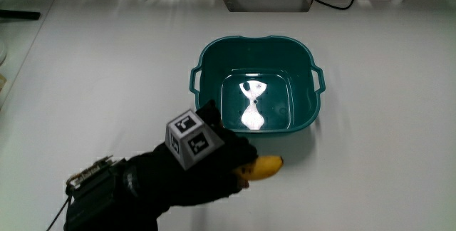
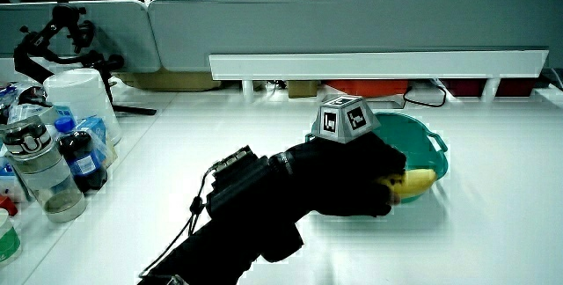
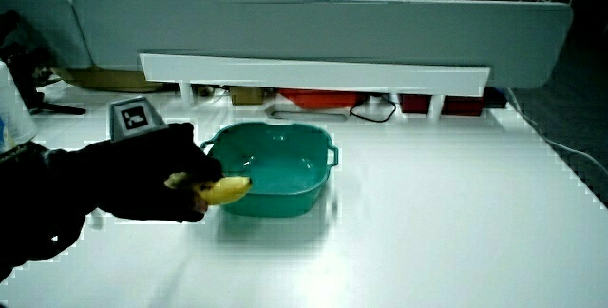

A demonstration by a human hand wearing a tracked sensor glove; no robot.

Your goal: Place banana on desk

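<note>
A yellow banana (image 1: 262,167) sticks out of the gloved hand (image 1: 214,161), whose fingers are curled around it. The hand holds it just nearer to the person than the teal tub (image 1: 206,56), close to the tub's near wall. In both side views the banana (image 2: 413,182) (image 3: 223,189) shows in front of the tub (image 2: 435,149) (image 3: 313,189), slightly above the white desk (image 1: 107,81). Most of the banana is hidden inside the hand (image 2: 365,179) (image 3: 157,180). The tub is empty, with only a light glare on its floor.
Bottles (image 2: 40,175) and a white bucket (image 2: 84,100) stand at the desk's edge in a side view. A low grey partition (image 2: 352,21) with a white shelf (image 2: 378,63) runs along the desk. A black cable (image 1: 338,1) lies near the shelf.
</note>
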